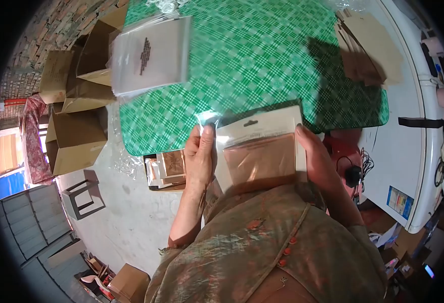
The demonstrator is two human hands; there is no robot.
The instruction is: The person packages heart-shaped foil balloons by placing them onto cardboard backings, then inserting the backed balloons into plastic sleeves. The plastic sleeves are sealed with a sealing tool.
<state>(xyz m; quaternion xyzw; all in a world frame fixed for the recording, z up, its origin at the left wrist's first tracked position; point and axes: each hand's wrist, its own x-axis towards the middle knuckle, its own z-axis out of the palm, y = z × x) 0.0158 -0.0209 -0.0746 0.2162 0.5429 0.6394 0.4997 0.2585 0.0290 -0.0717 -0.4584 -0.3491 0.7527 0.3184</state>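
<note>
1. Packaged card [260,151]: a white hang-card with a brownish panel, sleeved in clear film, held between your two hands just above your lap. Its long axis runs roughly 9 to 3 o'clock, the right end tipped slightly up; the hang-slot edge faces 12 o'clock, toward the worktop [262,55].
2. Left hand [201,156]: lies at 9 o'clock of the card, touching its left edge. Fingers are pressed together and curled, thumb up along the film; it pinches the edge of the clear sleeve.
3. Right hand [317,156]: lies at 3 o'clock of the card, gripping the right edge, fingers closed behind it. Both hands are equally near; neither is free.
4. Stack of clear bags [149,55]: on the worktop's green checked cloth at 10 o'clock of the card, well apart from your left hand.
5. Tray of similar cards [166,171]: just beside your left wrist at 9 o'clock, below the worktop edge.
6. Flat cardboard pieces [368,48]: at 1 o'clock, well apart.
</note>
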